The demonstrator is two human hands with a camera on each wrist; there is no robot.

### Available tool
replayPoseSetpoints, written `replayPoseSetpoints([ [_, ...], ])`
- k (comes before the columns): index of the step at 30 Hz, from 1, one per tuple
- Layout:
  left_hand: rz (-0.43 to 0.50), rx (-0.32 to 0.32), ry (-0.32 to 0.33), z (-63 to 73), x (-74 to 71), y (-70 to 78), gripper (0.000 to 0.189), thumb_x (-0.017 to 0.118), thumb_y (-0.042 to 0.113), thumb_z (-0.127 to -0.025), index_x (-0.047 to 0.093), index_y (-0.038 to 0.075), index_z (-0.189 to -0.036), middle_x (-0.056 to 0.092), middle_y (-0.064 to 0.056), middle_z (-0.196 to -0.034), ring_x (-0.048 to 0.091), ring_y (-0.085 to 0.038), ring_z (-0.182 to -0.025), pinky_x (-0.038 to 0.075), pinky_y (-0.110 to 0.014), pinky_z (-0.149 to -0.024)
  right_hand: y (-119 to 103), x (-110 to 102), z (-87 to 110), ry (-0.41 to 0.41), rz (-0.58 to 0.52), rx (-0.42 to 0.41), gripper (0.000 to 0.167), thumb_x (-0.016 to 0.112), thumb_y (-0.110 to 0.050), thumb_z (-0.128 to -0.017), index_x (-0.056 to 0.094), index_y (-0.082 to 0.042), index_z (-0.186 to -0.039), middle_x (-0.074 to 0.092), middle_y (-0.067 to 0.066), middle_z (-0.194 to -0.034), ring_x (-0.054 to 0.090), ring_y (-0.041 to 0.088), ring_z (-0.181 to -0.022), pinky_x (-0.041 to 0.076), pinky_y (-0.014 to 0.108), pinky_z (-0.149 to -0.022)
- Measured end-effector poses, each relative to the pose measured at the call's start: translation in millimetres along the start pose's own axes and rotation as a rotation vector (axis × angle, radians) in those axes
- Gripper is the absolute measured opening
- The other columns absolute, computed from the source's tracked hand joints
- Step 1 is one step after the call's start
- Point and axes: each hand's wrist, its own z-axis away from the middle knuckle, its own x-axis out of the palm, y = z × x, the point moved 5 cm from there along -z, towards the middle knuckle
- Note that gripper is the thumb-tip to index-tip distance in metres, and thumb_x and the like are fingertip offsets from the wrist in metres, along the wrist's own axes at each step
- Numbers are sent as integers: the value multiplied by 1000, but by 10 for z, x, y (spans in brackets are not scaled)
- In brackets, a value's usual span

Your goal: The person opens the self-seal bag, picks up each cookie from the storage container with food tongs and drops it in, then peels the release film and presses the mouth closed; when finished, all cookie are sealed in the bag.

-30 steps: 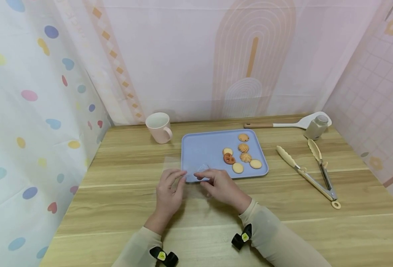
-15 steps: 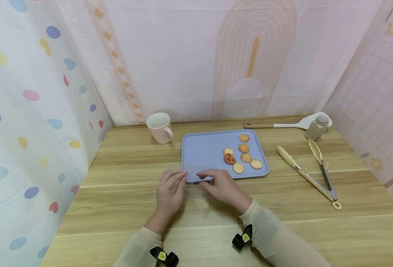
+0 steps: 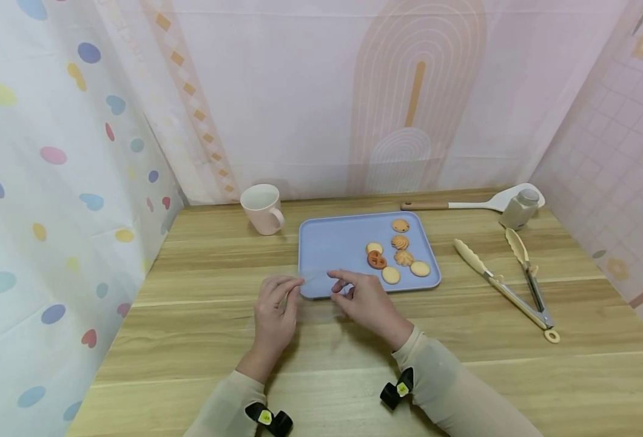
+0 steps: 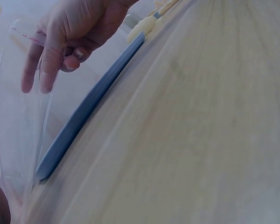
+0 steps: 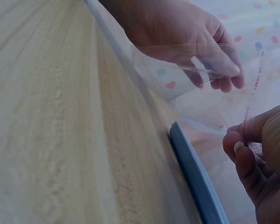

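Note:
A clear plastic bag [image 5: 214,105] is stretched between my hands, with a strip of red print along one edge. My left hand [image 3: 275,315] pinches its left side between thumb and fingers. My right hand [image 3: 367,306] holds the other side by the printed strip [image 5: 255,88], its thumb and fingers bent at the strip's lower end in the right wrist view. In the head view the bag is barely visible over the front left of a blue tray [image 3: 327,243]. Several cookies lie on the tray's right half, among them a pretzel-shaped one [image 3: 377,260].
A pink mug [image 3: 261,209] stands behind and left of the tray. On the right lie open tongs [image 3: 509,297], with a spatula [image 3: 466,206] and a glass jar with a lid [image 3: 520,209] farther back. Printed curtains [image 3: 278,91] enclose the table.
My right hand has shifted slightly right and lifted its index finger, so the gap between my hands is wider. The bag has changed shape between them. The left hand has barely moved.

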Motion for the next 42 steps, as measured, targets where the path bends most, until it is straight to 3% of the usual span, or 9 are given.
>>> replayPoseSetpoints([
  [7,-8,-38,-3,10,-25,-18,22,63,-15,-83,72,0,-95,60,-14,-97,54,-30,-93,43,-28,-83,-11,-40,-7,12,61,14,24,74,-7,-83,72,-5,-107,71,3,-92,56,1,-53,46,21,-44],
  [15,-15,-100,-88,58,16,-42,16,63,-10,-85,72,0,-96,59,-11,-92,52,-27,-89,42,-26,-79,-11,-304,103,-93,64,5,20,71,-12,-87,73,-9,-107,71,2,-105,59,1,-63,52,22,-56],
  [19,13,-124,-150,69,47,-31,15,64,-6,-87,73,2,-97,62,-9,-94,53,-25,-92,42,-27,-79,89,-655,270,-84,72,-3,22,71,-8,-87,71,-5,-108,70,9,-104,63,5,-71,54,24,-63],
  [24,19,-143,-190,86,50,-35,14,65,-4,-88,73,3,-96,63,-8,-96,54,-24,-95,43,-26,-81,330,-1246,546,31,168,46,21,71,-5,-86,70,0,-107,71,11,-98,64,10,-75,55,25,-64],
  [31,-5,-119,-224,117,24,-38,14,67,-4,-85,73,5,-93,64,-5,-95,55,-22,-94,44,-26,-82,629,-2052,998,240,336,106,23,74,-5,-83,70,2,-105,71,15,-93,57,-9,-78,47,10,-66],
  [35,14,-140,-246,130,-16,-54,14,65,-4,-86,72,6,-94,66,-4,-96,56,-22,-95,43,-28,-85,804,-2372,1252,285,376,210,35,75,-12,-83,66,4,-113,68,23,-101,48,-18,-83,42,5,-68],
  [38,31,-156,-238,131,-64,-67,16,64,-6,-86,71,5,-93,67,-4,-95,56,-23,-95,42,-30,-86,940,-2532,1415,252,420,328,50,74,-24,-86,59,6,-123,62,29,-114,57,0,-93,48,19,-74],
  [40,35,-159,-226,127,-92,-74,16,63,-7,-84,71,5,-92,67,-4,-93,56,-24,-94,42,-30,-85,1023,-2606,1498,223,434,394,59,72,-29,-87,52,9,-129,55,33,-122,61,26,-100,50,37,-80],
  [42,25,-159,-214,122,-109,-78,14,63,-6,-84,70,4,-90,67,-4,-92,56,-24,-93,42,-30,-83,1093,-2654,1557,199,446,447,68,71,-34,-88,46,11,-133,49,37,-127,53,50,-104,45,56,-81],
])
